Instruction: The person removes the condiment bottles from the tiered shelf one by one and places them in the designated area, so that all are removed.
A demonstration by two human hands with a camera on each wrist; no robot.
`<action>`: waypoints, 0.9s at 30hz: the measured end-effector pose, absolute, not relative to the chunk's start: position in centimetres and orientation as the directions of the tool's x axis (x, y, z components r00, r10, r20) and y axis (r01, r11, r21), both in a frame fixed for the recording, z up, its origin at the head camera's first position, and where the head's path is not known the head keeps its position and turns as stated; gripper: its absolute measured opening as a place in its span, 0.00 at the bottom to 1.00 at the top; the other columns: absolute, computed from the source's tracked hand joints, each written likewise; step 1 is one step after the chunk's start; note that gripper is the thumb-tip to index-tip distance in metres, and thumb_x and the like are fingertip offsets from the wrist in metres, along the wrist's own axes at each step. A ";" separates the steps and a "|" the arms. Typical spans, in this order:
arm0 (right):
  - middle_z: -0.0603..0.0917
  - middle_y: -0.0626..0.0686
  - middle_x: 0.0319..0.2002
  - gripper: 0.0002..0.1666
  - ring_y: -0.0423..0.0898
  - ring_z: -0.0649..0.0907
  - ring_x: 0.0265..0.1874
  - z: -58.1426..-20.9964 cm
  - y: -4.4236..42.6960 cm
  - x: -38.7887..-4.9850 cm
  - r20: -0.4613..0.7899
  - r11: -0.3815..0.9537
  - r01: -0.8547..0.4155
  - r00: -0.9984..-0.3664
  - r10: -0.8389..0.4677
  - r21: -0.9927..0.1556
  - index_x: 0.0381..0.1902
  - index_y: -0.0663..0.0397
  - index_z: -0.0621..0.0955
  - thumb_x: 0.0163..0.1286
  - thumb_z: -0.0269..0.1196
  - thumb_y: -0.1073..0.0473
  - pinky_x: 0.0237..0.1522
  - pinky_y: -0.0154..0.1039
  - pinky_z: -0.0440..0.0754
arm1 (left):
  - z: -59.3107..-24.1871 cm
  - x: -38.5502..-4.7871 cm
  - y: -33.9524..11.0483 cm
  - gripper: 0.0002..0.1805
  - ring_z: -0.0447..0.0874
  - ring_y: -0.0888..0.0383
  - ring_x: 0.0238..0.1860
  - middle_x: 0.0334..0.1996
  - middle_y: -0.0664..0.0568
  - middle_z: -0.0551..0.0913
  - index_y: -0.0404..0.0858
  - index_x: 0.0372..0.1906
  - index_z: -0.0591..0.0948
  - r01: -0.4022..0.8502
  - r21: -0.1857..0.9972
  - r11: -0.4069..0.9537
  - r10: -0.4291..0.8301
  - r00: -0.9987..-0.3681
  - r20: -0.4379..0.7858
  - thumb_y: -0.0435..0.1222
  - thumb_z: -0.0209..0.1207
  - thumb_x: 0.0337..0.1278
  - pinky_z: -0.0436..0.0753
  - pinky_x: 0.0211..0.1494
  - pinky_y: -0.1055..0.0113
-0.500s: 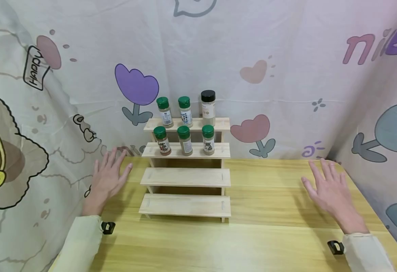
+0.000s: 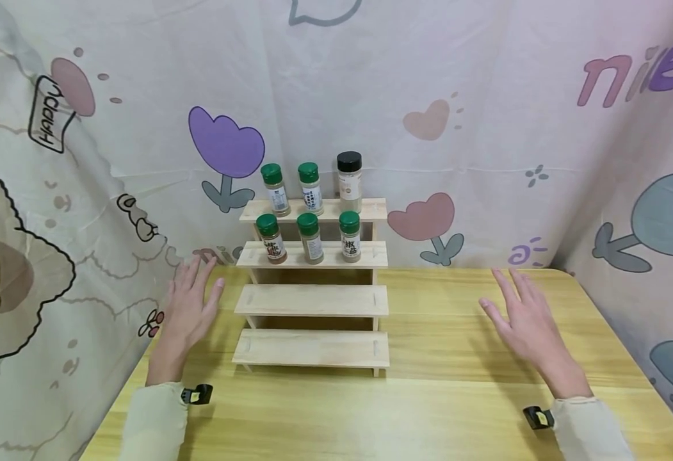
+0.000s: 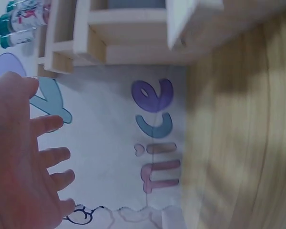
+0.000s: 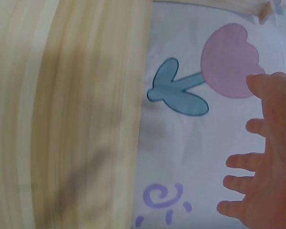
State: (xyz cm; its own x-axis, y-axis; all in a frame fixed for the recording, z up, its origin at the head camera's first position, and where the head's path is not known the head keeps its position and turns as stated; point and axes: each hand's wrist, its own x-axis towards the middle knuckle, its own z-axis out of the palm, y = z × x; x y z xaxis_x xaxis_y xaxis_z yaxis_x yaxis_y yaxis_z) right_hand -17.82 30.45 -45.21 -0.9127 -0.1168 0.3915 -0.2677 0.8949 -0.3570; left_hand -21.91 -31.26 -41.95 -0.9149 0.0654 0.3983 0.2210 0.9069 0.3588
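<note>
A four-step wooden rack (image 2: 311,301) stands on the table in the head view. On its top step are two green-capped spice jars and a black-capped jar (image 2: 350,182). The second step bears a green-capped jar with reddish contents (image 2: 271,239), a middle green-capped jar (image 2: 310,239) and a third green-capped jar (image 2: 350,237). My left hand (image 2: 188,314) hovers left of the rack with its fingers spread, touching nothing. Well to the right of the rack, my right hand (image 2: 529,326) is held above the table, fingers spread, holding nothing.
The rack's two lower steps bear no jars. A printed cloth (image 2: 336,96) hangs behind the wooden table (image 2: 336,416) and along both sides. Each wrist wears a small black camera, such as the left one (image 2: 200,394).
My right hand has moved left, toward the rack. The left forearm has shifted slightly right. The jars and rack keep their places, while the head view has turned a little.
</note>
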 end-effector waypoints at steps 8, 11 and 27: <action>0.58 0.66 0.78 0.40 0.71 0.59 0.74 -44.8 27.7 -17.4 0.439 0.824 -0.315 -0.894 -0.091 -0.471 0.82 0.48 0.57 0.80 0.58 0.47 0.67 0.76 0.56 | -42.4 -21.2 -29.7 0.31 0.49 0.27 0.76 0.81 0.38 0.47 0.41 0.81 0.59 0.268 0.540 0.798 0.033 -0.914 0.405 0.49 0.41 0.83 0.53 0.68 0.23; 0.62 0.63 0.77 0.39 0.68 0.61 0.73 -44.3 26.6 -17.4 0.472 0.785 -0.357 -0.876 -0.094 -0.507 0.81 0.47 0.60 0.79 0.60 0.49 0.68 0.73 0.58 | -42.8 -20.8 -29.5 0.30 0.49 0.28 0.76 0.81 0.36 0.49 0.41 0.81 0.59 0.297 0.591 0.750 0.040 -0.912 0.408 0.48 0.40 0.84 0.52 0.69 0.24; 0.74 0.53 0.70 0.33 0.52 0.73 0.69 -43.1 21.2 -17.4 0.544 0.573 -0.519 -0.826 -0.145 -0.635 0.78 0.46 0.67 0.78 0.61 0.60 0.71 0.41 0.68 | -45.4 -20.1 -28.4 0.27 0.70 0.34 0.68 0.76 0.41 0.63 0.39 0.79 0.62 0.318 0.799 0.511 0.031 -0.935 0.353 0.42 0.40 0.85 0.70 0.68 0.70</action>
State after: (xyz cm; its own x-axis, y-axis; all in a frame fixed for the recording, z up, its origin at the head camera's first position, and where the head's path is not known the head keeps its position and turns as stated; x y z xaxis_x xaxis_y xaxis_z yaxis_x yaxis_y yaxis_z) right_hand -17.38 21.20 -43.13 -0.8263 -0.1453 0.5442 -0.5187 0.5729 -0.6346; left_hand -20.13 -28.40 -45.42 -0.9351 0.0313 0.3529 0.3185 0.5105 0.7987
